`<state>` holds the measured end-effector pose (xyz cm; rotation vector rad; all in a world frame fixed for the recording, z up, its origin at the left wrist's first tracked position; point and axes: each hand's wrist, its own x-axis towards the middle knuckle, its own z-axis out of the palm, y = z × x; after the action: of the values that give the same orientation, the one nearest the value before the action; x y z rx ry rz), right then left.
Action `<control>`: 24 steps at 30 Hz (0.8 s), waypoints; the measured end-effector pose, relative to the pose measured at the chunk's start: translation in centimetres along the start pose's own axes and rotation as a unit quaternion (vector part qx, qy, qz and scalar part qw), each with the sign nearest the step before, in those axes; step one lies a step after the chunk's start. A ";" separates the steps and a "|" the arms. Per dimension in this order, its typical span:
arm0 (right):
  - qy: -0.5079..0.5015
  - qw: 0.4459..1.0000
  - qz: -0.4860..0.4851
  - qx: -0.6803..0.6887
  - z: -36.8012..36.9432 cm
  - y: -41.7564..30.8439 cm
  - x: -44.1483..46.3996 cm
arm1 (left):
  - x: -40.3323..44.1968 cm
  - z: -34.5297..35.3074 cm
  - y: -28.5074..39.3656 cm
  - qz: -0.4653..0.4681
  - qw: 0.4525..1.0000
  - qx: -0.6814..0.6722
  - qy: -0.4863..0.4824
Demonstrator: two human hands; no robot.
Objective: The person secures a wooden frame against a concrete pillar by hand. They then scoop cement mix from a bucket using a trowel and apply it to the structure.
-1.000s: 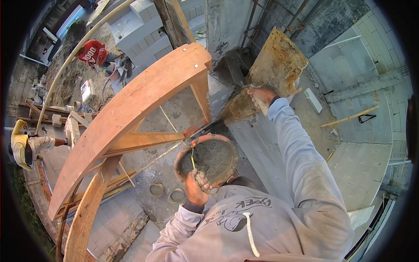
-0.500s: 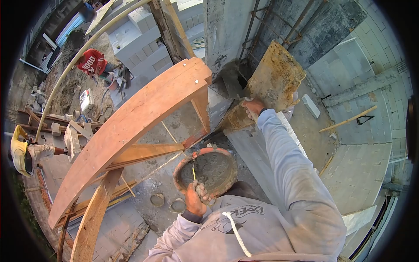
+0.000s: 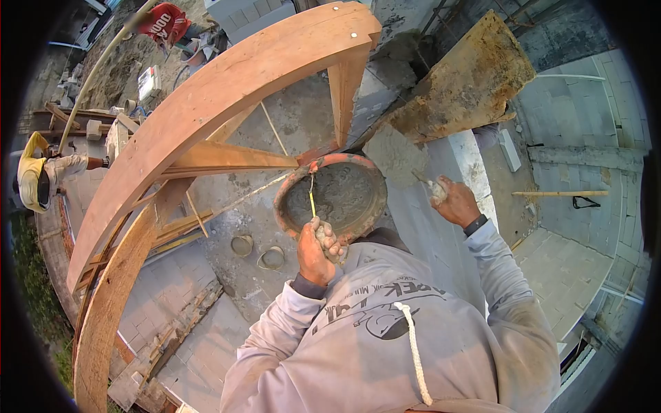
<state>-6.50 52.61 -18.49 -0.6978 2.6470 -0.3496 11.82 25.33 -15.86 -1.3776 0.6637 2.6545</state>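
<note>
A round bucket [image 3: 351,160] of grey mortar [image 3: 334,196] sits at twelve o'clock from the nearer left hand [image 3: 320,251], curled around a thin yellow cord [image 3: 312,199]. The right hand [image 3: 454,201], with the bucket at its nine o'clock, grips a mortar-caked tool [image 3: 435,191], long axis toward ten; its blade is indistinct.

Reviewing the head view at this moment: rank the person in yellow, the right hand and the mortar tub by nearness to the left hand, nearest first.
From the left hand:
1. Mortar tub: just beyond it, ahead.
2. Right hand: off to the right.
3. Person in yellow: far left, past the curved wooden frame.
</note>
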 end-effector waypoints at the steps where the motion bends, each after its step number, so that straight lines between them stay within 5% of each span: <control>1: -0.036 0.998 -0.019 -0.040 -0.5 -1.4 -0.8 | -0.2 0.5 -0.1 0.007 1.000 -0.006 -0.004; 3: -0.103 0.986 -0.053 -0.118 -1.4 -4.8 -1.5 | -0.2 1.1 -0.3 0.018 1.000 -0.012 -0.013; 6: -0.057 0.984 -0.096 -0.139 4.7 -5.0 0.9 | -0.5 1.3 -0.9 0.023 1.000 -0.008 -0.018; 13: -0.150 0.988 -0.039 -0.009 12.1 -9.8 4.0 | -1.8 1.6 -3.4 0.025 0.999 0.008 -0.044; 24: -0.156 0.980 -0.091 0.087 10.1 -7.2 -0.3 | -2.0 -0.3 -1.4 0.056 0.995 -0.063 -0.059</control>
<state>1.02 45.31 -25.06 -0.8630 2.2331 -0.4742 13.59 26.72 -14.83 -1.2319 0.5865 2.8850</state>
